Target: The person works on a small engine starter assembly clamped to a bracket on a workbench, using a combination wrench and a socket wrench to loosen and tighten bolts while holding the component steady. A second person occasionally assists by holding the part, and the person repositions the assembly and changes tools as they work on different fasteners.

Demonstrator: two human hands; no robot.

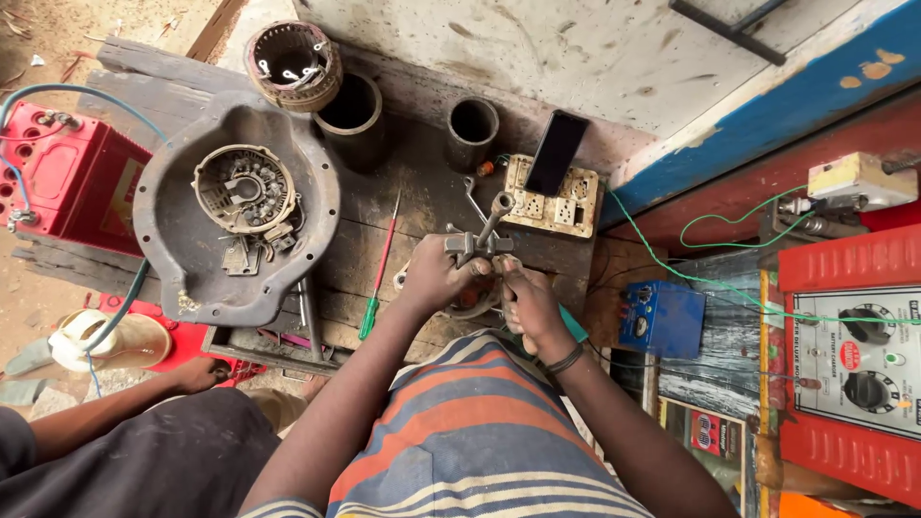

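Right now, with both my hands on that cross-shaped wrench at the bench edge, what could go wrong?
1. The cross wrench is gripped close by the left hand and right hand; a slip could likely pinch fingers.
2. The green screwdriver lies just beside the left forearm and might get knocked off.
3. The phone leans on the socket board behind the wrench; a jolt could topple it.

Clutter around a dark wooden table (pixel 403 192)

A grey round housing (pixel 182 240) holds a metal alternator part (pixel 245 187); a wound stator ring (pixel 293 62) and two dark cylinders (pixel 355 115) (pixel 472 129) stand behind. A green-handled screwdriver (pixel 379 278) lies near a socket board (pixel 561 201) propping a phone (pixel 556 152). A red battery (pixel 62 173) sits left, a blue box (pixel 662 318) and red charger (pixel 849 364) right.
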